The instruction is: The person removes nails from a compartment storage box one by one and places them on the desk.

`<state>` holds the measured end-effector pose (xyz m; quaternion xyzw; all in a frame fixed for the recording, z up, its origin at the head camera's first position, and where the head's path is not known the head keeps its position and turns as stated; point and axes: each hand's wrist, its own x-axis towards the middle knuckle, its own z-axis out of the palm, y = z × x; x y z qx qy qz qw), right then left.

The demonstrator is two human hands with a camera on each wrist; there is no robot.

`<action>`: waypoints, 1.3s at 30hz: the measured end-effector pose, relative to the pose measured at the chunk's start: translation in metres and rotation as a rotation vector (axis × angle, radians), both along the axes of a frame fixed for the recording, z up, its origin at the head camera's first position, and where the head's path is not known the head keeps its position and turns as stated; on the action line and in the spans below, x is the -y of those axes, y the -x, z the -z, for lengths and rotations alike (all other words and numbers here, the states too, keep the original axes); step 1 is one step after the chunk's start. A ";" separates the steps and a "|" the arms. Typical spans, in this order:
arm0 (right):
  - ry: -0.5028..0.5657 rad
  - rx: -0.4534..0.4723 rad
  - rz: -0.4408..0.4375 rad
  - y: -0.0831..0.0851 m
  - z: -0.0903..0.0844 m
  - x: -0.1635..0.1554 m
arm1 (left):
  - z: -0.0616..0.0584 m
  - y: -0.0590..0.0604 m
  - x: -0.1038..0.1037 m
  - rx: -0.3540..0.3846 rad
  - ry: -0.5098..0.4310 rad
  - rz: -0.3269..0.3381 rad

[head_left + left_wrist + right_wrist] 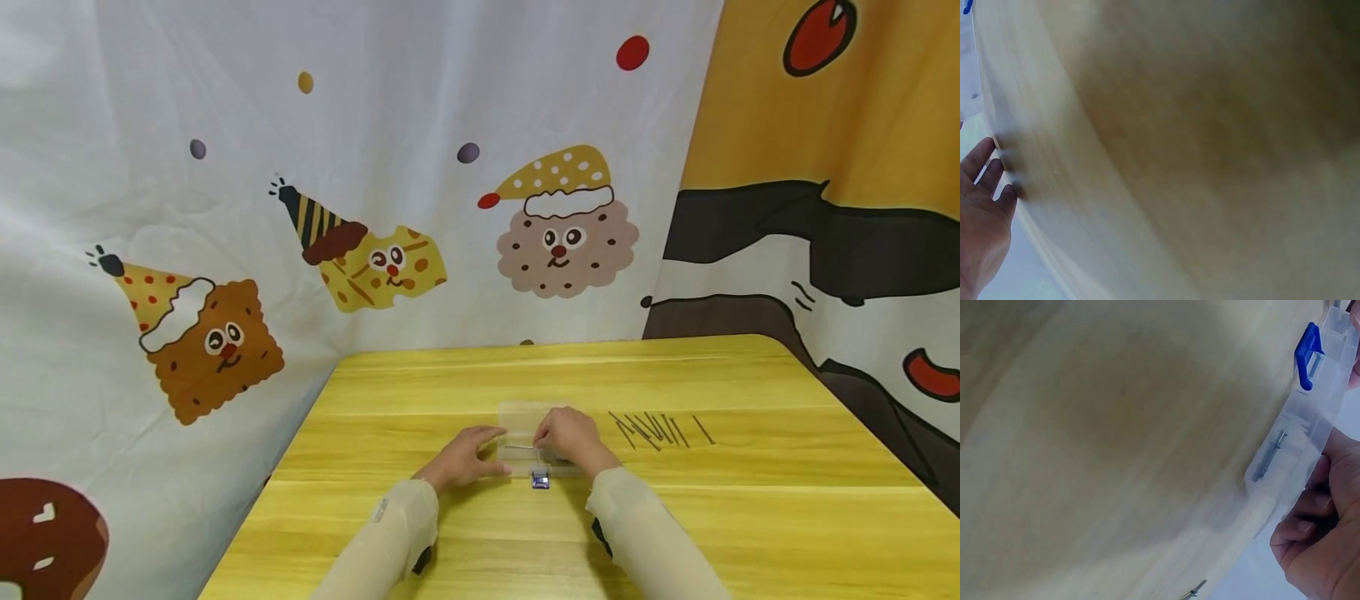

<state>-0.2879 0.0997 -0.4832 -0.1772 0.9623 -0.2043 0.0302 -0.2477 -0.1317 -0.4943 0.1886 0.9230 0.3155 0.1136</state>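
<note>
A clear plastic box [517,463] with a blue latch [1307,356] at its front lies on the table, its see-through lid [519,413] folded back. My left hand [467,457] rests at the box's left side, thumb and fingers spread and fairly straight. Over the box's right part, my right hand [572,435] has curled fingers, with the fingertips pinching the end of a thin metal screw [519,447]. More screws [1270,456] show through the box wall in the right wrist view. The left wrist view catches the left hand [985,215] only at its edge.
Several dark screws [652,429] lie in a loose row on the table right of the box. The yellow wood-grain table [420,392] ends at a cartoon-printed curtain [420,100] behind and to the left.
</note>
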 end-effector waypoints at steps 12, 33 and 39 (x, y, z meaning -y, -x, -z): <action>0.111 -0.039 -0.035 -0.004 0.010 -0.015 | 0.002 -0.001 -0.005 0.007 0.003 0.007; 0.630 0.087 0.243 -0.011 -0.014 -0.041 | 0.002 -0.002 -0.003 0.011 -0.009 0.000; 0.589 0.015 0.411 -0.014 -0.012 -0.062 | 0.000 -0.002 0.001 0.013 -0.005 -0.007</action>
